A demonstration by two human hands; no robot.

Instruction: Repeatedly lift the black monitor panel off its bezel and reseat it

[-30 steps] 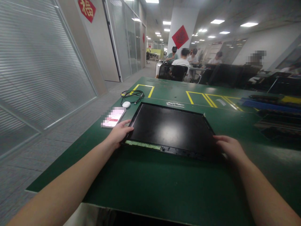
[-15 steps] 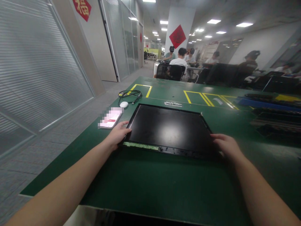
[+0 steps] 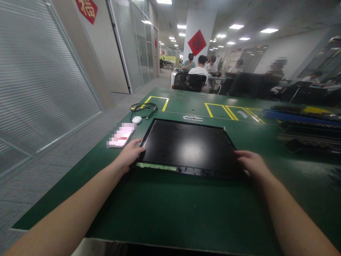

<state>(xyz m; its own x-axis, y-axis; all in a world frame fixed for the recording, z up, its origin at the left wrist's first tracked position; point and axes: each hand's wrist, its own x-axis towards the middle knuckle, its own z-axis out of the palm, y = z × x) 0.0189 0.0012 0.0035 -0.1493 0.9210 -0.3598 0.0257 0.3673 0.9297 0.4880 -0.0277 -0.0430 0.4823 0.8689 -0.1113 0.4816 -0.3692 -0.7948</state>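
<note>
A black flat screen panel [image 3: 183, 144] lies face up on the green table, with a green strip [image 3: 156, 166] along the left part of its near edge. My left hand [image 3: 131, 153] grips the panel's left side, thumb on the frame and the other fingers beyond or under the edge. On the opposite side my right hand [image 3: 252, 163] holds the right edge, its fingertips partly hidden at the rim. Just left of my left hand rests a phone [image 3: 122, 138] with a lit, blurred-out display.
Behind the phone are a white rounded object [image 3: 136, 120] and a coiled black cable [image 3: 149, 109]. A small whitish item [image 3: 192, 118] lies beyond the panel. Dark flat parts [image 3: 306, 131] are stacked at the right. Several people sit at far desks.
The whole view has shifted slightly, so everything on the table appears a little further left. Both hands keep the same hold on the panel.
</note>
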